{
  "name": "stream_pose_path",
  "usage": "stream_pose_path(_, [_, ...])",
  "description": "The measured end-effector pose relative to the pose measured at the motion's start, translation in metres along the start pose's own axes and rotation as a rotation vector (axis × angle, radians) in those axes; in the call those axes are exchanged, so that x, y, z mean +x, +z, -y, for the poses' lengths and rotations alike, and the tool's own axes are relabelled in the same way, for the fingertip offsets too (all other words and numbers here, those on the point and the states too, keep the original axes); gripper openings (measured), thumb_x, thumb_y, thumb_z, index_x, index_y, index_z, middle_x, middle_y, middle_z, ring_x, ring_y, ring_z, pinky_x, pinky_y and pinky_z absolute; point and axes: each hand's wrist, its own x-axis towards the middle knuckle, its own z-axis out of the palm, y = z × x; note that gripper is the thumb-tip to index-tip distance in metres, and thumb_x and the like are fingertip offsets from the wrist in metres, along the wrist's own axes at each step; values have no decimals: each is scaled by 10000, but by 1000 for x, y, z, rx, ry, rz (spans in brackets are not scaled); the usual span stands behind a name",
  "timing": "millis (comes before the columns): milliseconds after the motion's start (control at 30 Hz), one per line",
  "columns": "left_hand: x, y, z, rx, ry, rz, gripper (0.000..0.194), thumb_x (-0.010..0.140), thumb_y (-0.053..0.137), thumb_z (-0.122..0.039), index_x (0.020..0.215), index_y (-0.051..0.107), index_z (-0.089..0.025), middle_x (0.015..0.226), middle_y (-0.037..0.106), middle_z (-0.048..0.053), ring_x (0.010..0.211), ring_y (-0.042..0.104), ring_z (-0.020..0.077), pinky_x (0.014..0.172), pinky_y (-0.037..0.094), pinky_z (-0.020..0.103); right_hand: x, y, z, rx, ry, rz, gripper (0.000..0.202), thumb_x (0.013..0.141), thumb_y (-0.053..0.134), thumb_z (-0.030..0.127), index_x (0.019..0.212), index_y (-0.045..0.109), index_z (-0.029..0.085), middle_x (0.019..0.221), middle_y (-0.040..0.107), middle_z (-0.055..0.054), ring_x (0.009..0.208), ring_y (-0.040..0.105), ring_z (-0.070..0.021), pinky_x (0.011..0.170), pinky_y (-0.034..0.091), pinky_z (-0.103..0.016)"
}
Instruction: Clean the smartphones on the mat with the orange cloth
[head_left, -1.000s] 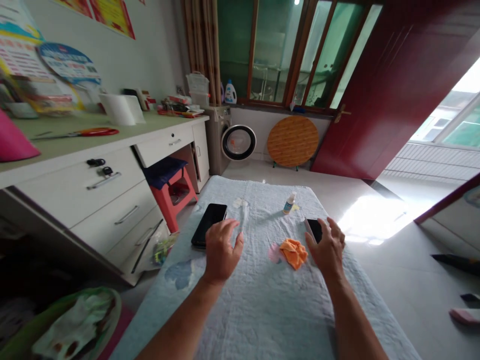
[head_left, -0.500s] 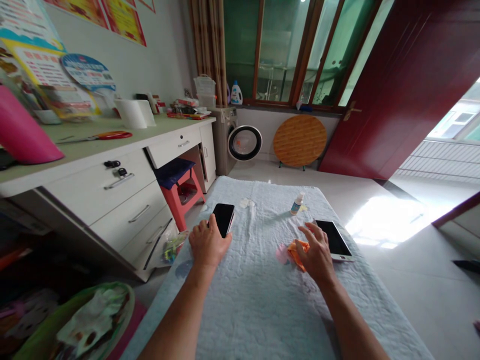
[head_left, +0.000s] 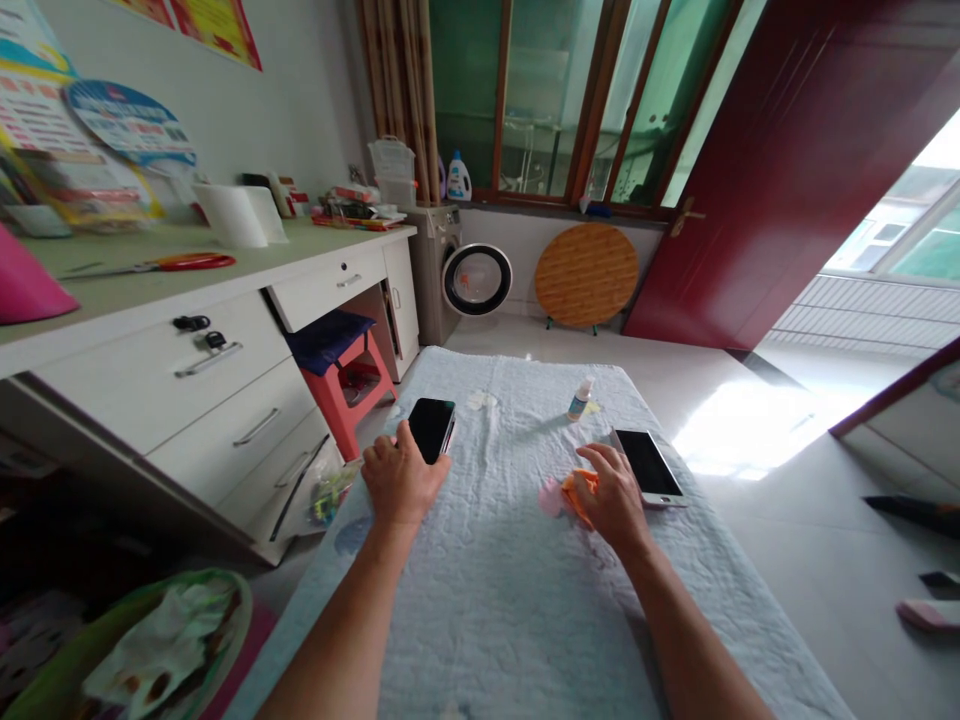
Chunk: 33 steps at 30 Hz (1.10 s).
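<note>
A black phone [head_left: 433,428] lies on the light blue quilted cloth [head_left: 495,600], left of the middle. My left hand [head_left: 402,478] rests against its near left side, thumb and fingers spread around that corner. Over an orange cloth [head_left: 576,494] is my right hand [head_left: 611,492], its fingers apart and slightly bent; whether the fingertips touch the cloth is unclear. Just right of that hand lies a white-framed phone [head_left: 651,468] with a dark screen. A small spray bottle [head_left: 580,400] stands upright beyond the orange cloth.
To the left is a white desk [head_left: 217,360] with scissors [head_left: 180,262] and a paper roll [head_left: 236,214] on top. A red stool [head_left: 346,390] stands under it. At the lower left is a bin [head_left: 238,640]. A washing machine [head_left: 431,290] has its door open.
The whole view has shifted slightly, so everything appears further left. My right hand has come a little closer over the orange cloth. My left hand remains at the black phone.
</note>
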Motion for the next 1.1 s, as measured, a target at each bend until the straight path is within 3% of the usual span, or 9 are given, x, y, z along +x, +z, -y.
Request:
stream_pose_path(100, [-1,-6,-4,-88,33,-105,674,744,580,-466,1289,442,-94,1060,543,190,987,496,365,814,391,461,2,-5,1,23,25,60,246,774,502,196,975,642,171,1037,595,-91,977,515,-233,894,435,-381])
stream_pose_path(200, [-6,-11,-13,-234,163,-142,672,735,607,-444,1290,438,-105,1090,535,176,1035,480,360,872,373,471,2,-12,4,6,24,180,220,761,535,238,948,640,191,1009,581,-77,944,504,-226,882,422,-376])
stream_pose_path(333, [-23,-7,-28,-391,313,-42,655,725,638,-415,1286,442,-139,1077,557,138,1046,489,332,920,365,457,-1,-21,8,-79,48,358,383,730,614,381,1080,604,226,1062,547,-77,957,486,-247,855,405,-406])
stream_pose_path(467, [-40,1,-40,-444,352,104,618,711,656,-409,1245,480,-152,1058,574,117,1015,512,312,890,398,435,-3,-24,7,-121,67,459,508,712,635,418,1193,564,270,1168,509,-88,1037,465,-276,879,380,-430])
stream_pose_path(600, [-48,6,-47,-407,347,175,595,694,667,-387,1221,512,-158,1035,575,106,995,524,301,862,417,411,-3,-23,4,-111,81,511,576,733,618,408,1292,513,321,1277,464,-91,1145,421,-304,905,368,-444])
stream_pose_path(700, [-50,8,-50,-362,336,203,596,686,672,-381,1216,526,-149,1013,572,106,987,527,297,860,417,403,-2,-24,2,-76,77,554,539,756,598,384,1288,527,335,1252,489,-79,1131,439,-288,912,377,-433])
stream_pose_path(933, [-54,7,-53,-268,344,273,579,704,648,-395,1220,539,-154,1006,563,112,974,516,295,868,400,404,0,-22,-2,62,4,521,391,747,543,166,1105,657,278,1108,531,-68,1004,505,-219,890,427,-356])
stream_pose_path(1100, [-57,5,-56,-253,336,318,569,701,654,-392,1213,548,-168,1027,552,116,969,510,296,869,391,405,0,-22,2,72,-34,481,337,730,532,106,982,694,260,1015,554,-65,918,526,-203,857,444,-353])
